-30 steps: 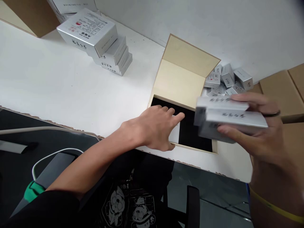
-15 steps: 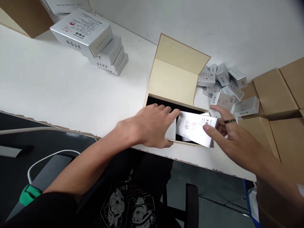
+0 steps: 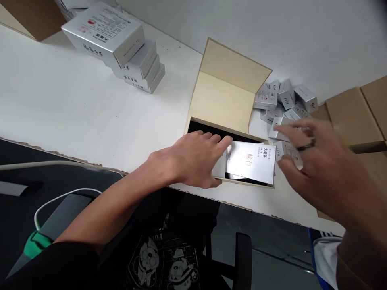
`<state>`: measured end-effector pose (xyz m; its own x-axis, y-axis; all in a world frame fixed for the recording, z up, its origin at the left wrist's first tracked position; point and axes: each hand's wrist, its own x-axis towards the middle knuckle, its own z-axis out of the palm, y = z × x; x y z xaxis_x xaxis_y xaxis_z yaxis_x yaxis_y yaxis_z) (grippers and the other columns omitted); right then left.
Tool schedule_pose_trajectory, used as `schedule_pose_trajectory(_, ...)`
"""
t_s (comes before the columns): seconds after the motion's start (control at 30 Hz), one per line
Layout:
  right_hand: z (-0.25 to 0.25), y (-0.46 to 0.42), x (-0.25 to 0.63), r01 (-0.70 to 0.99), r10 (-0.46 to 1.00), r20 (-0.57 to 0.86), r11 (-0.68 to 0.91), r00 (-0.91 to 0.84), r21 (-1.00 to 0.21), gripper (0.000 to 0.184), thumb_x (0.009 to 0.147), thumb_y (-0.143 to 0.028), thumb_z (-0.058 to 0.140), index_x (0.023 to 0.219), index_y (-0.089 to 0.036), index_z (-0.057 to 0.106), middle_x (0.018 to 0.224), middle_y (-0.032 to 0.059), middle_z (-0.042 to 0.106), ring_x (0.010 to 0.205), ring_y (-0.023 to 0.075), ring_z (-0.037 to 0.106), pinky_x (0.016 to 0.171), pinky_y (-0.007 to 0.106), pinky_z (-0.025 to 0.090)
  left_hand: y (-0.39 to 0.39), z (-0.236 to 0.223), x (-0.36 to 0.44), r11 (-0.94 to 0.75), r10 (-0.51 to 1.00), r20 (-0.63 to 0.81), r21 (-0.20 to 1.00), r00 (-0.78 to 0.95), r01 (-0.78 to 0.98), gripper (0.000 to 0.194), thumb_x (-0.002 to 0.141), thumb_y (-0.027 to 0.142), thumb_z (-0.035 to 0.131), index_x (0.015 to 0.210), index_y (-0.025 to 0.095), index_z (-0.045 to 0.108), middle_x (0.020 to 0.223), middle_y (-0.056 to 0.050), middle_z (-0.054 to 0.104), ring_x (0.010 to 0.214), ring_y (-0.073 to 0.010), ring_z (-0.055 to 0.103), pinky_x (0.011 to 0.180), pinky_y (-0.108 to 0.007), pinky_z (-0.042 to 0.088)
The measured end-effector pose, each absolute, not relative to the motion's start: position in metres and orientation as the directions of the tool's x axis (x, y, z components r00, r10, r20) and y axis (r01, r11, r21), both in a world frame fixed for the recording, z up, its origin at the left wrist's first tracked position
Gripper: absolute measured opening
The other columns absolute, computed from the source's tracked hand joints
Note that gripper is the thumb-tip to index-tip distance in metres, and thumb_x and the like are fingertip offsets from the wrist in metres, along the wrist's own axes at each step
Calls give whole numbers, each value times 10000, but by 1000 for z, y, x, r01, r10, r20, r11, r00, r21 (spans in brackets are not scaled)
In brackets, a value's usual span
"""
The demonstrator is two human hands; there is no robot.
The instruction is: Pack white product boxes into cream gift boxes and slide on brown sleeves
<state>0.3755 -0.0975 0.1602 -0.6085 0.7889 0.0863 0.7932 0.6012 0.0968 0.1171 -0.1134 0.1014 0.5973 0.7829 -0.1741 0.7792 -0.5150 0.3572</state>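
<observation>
A cream gift box (image 3: 226,96) lies with its lid raised, its tray lined in black. My left hand (image 3: 199,159) spans the tray's left part, its thumb by the near rim, wrapped from above over a silver tea carton (image 3: 222,166) that it mostly hides. To its right another silver tea carton (image 3: 260,163) sits a little askew, its right end near the tray's rim. My right hand (image 3: 320,161), blurred, is just right of the tray with fingers apart and nothing in it, close to a loose silver carton (image 3: 290,152).
More small silver cartons (image 3: 286,94) are heaped by the wall behind the right end. Larger silver boxes (image 3: 105,34) form a stack at the back left, near a brown box (image 3: 39,18). Cardboard boxes (image 3: 350,112) stand at far right. The white table (image 3: 60,100) has a ragged front edge.
My right hand carried two silver cartons over to the gift box, set them in its right part, let go and drew back to the right. My left hand stayed on its carton.
</observation>
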Motion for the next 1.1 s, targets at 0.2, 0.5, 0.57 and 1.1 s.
schedule_pose_trajectory(0.2,158,-88,367,628,624,-142,778,-768,23,576,992,-581,472,1452,-233,470,1537,151,457,1455,418,386,1121,626,389,-113,102,117,-508,787,-172,366,593,780,714,858,602,628,1393,173,428,1241,-138,650,1086,-316,606,939,-421,475)
schedule_pose_trajectory(0.5,163,-66,355,538,531,-422,835,-735,112,654,707,-311,723,1324,-173,557,1060,94,680,935,286,632,745,393,505,-113,98,116,-531,779,-148,361,609,767,722,878,620,600,1429,182,438,1322,-131,622,1176,-328,580,1000,-449,462)
schedule_pose_trajectory(0.57,162,-67,345,500,538,-447,840,-715,211,695,645,-192,695,1326,-134,565,1050,111,685,937,295,640,777,405,511,-113,97,116,-535,779,-141,358,611,765,729,881,623,599,1436,176,445,1293,-129,635,1155,-325,589,1004,-453,463)
schedule_pose_trajectory(1.1,142,-76,380,806,754,-298,581,-586,-114,818,882,-688,586,1519,-256,306,1447,159,512,1171,369,592,816,481,589,-115,103,116,-508,803,-125,367,583,779,963,844,620,661,1554,120,244,1203,-159,681,1036,-324,638,936,-420,486)
